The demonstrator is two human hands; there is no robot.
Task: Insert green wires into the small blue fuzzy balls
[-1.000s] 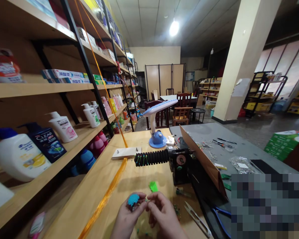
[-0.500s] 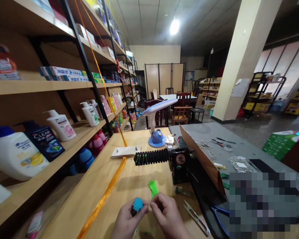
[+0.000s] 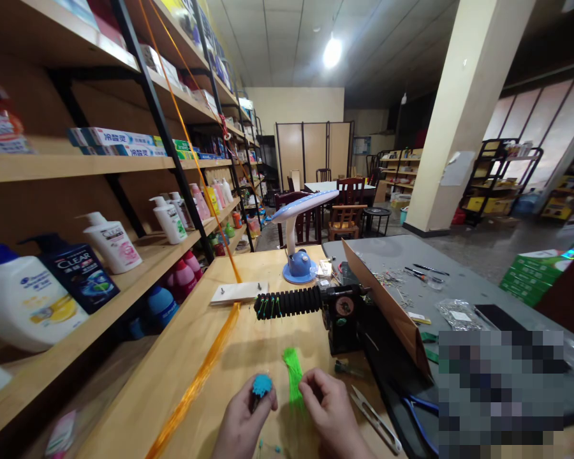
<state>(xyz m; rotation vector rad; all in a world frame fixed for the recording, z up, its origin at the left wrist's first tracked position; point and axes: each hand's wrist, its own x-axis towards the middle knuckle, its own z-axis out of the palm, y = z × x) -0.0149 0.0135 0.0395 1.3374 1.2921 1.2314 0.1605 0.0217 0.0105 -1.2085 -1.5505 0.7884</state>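
My left hand point(image 3: 245, 414) is closed around a small dark piece with a bright blue, ragged-edged top point(image 3: 262, 384). Its lower part is hidden by my fingers. My right hand point(image 3: 329, 405) has thumb and forefinger pinched together at the right edge of a bundle of bright green strands point(image 3: 293, 373) lying on the table. Whatever is in that pinch is too small to make out. Beyond both hands, a ridged black roller point(image 3: 289, 302) with short coloured threads on its left end juts from a black clamp-like device point(image 3: 343, 319).
Thread snips point(image 3: 375, 421) and blue-handled pliers point(image 3: 421, 421) lie to the right. An orange strand bundle point(image 3: 196, 382) runs past a pale plate point(image 3: 229, 293) on the left. A blue lamp point(image 3: 300, 264) stands behind; an upright cardboard piece point(image 3: 392, 309) borders the grey table point(image 3: 397, 252).
My hands have drawn apart: the left slightly left, the right slightly right. More of the green bundle shows between them, and a small teal-tipped piece is visible on the table below.
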